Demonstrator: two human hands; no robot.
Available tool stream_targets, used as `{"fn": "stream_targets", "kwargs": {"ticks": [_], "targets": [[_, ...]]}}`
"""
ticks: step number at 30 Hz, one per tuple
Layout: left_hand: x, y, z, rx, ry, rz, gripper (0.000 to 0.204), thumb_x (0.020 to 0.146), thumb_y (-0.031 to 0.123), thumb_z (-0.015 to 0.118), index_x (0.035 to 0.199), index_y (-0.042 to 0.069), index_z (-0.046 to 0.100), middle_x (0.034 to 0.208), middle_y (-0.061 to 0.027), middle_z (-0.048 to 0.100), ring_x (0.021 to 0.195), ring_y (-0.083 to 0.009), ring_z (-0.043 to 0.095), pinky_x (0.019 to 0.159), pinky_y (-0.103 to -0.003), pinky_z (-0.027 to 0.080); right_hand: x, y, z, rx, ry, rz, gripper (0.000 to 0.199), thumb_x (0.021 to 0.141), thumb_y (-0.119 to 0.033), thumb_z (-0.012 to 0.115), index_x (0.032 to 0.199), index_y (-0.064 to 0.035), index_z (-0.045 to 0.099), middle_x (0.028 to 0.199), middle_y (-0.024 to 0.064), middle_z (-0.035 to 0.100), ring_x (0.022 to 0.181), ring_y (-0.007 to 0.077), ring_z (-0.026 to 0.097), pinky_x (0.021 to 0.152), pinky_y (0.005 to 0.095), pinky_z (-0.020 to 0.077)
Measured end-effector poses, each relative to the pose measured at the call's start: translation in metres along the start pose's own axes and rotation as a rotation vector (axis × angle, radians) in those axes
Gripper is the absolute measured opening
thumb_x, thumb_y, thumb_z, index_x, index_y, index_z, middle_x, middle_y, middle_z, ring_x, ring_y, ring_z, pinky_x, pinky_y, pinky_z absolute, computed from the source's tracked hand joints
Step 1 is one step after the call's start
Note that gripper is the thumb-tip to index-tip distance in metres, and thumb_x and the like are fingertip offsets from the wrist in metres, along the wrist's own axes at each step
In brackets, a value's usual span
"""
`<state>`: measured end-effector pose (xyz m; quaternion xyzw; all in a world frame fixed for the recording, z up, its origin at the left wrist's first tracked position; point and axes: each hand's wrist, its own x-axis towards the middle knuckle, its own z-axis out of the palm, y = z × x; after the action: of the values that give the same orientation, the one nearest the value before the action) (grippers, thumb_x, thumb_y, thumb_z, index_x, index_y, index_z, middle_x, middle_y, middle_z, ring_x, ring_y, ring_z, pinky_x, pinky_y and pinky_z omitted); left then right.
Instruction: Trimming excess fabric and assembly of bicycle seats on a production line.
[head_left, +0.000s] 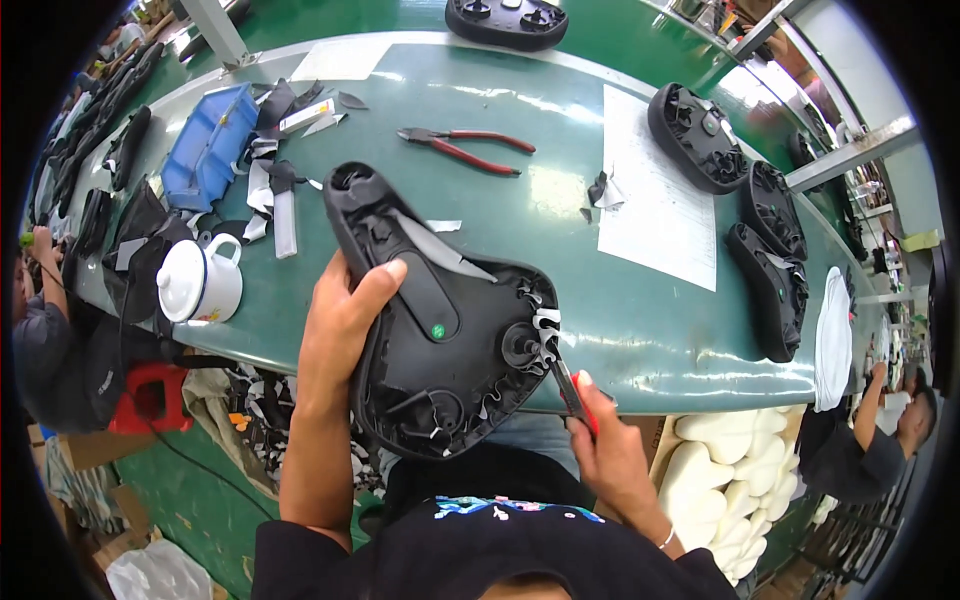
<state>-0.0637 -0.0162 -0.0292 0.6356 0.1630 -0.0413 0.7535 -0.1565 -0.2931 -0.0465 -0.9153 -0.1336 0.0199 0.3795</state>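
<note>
A worker's left hand (340, 330) grips a black bicycle saddle (440, 320) turned underside up, thumb pressed over the moulded shell and fingers wrapped beneath, which steadies it against the near edge of the green counter (600, 320) and tips its ribbed base toward the eyes. The right hand (610, 450), at about 5 o'clock from the saddle, is closed around a red-handled cutting tool (570, 385) whose dark tip meets the rear rim of the saddle, where pale scraps of cover material curl over the edge; the angle lets the blade reach along that folded border. The saddle lies at the centre of the view, nose pointing to 11 o'clock, its broad rear overhanging the counter toward the worker's lap. Beyond it, at 12 o'clock, red-handled pliers (465, 148) rest within reach, and a sheet of white paper (660, 200) lies at 2 o'clock. A row of other upturned saddles (770, 250) lines the counter's right end at 3 o'clock. At 9 o'clock stands a white lidded mug (200, 280), with a blue parts bin (210, 145) and offcuts of black and grey material behind it at 10 o'clock. Pale foam pads (730, 480) are stacked under the counter at 4 o'clock.
</note>
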Motion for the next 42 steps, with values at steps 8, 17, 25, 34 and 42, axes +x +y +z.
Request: {"fn": "stream_targets", "kwargs": {"ticks": [8, 17, 25, 34, 42], "targets": [[-0.025, -0.013, 0.015, -0.187, 0.037, 0.090, 0.048, 0.084, 0.018, 0.059, 0.123, -0.005, 0.046, 0.110, -0.0128, 0.055, 0.094, -0.0186, 0.057, 0.083, -0.030, 0.048, 0.112, -0.004, 0.001, 0.008, 0.138, -0.487, 0.060, 0.078, -0.006, 0.069, 0.133, -0.0067, 0.043, 0.114, 0.0131, 0.062, 0.082, 0.0270, 0.066, 0.071, 0.0332, 0.0529], [-0.022, -0.012, 0.036, 1.097, 0.149, 0.818, 0.046, 0.070, 0.016, 0.074, 0.111, 0.005, 0.055, 0.104, -0.0133, 0.055, 0.099, -0.0291, 0.052, 0.087, -0.040, 0.039, 0.122, 0.003, -0.031, 0.340, 0.223, 0.028, 0.050, 0.076, -0.006, 0.065, 0.122, -0.0044, 0.048, 0.086, 0.0146, 0.062, 0.075, 0.0258, 0.064, 0.071, 0.0327, 0.0493], [0.028, -0.014, 0.070, 1.059, -0.404, 0.850, 0.018, 0.080, 0.021, 0.065, 0.073, 0.007, 0.057, 0.068, -0.0055, 0.056, 0.071, -0.0236, 0.052, 0.069, -0.038, 0.035, 0.091, 0.021, -0.054, 0.249, 0.040, -0.078, 0.058, 0.079, -0.008, 0.068, 0.132, -0.0073, 0.045, 0.096, 0.0130, 0.065, 0.080, 0.0288, 0.066, 0.074, 0.0354, 0.0520], [0.023, -0.011, 0.077, 0.547, -0.278, 0.521, 0.026, 0.087, 0.023, 0.060, 0.069, 0.004, 0.057, 0.063, -0.0075, 0.056, 0.066, -0.0215, 0.052, 0.064, -0.034, 0.036, 0.069, 0.024, -0.048, -0.483, -0.141, -0.280, 0.063, 0.082, -0.011, 0.063, 0.141, -0.0218, 0.040, 0.062, 0.0061, 0.049, 0.049, 0.0254, 0.053, 0.044, 0.0370, 0.0411], [0.033, 0.008, 0.065, 0.082, -0.320, 0.857, 0.015, 0.083, 0.018, 0.061, 0.088, 0.005, 0.056, 0.073, -0.0023, 0.054, 0.066, -0.0168, 0.049, 0.062, -0.029, 0.038, 0.037, -0.007, -0.026, -0.360, -0.049, 0.020, 0.055, 0.087, -0.017, 0.057, 0.139, -0.0142, 0.040, 0.066, 0.0121, 0.056, 0.048, 0.0326, 0.054, 0.044, 0.0433, 0.0413]]}}
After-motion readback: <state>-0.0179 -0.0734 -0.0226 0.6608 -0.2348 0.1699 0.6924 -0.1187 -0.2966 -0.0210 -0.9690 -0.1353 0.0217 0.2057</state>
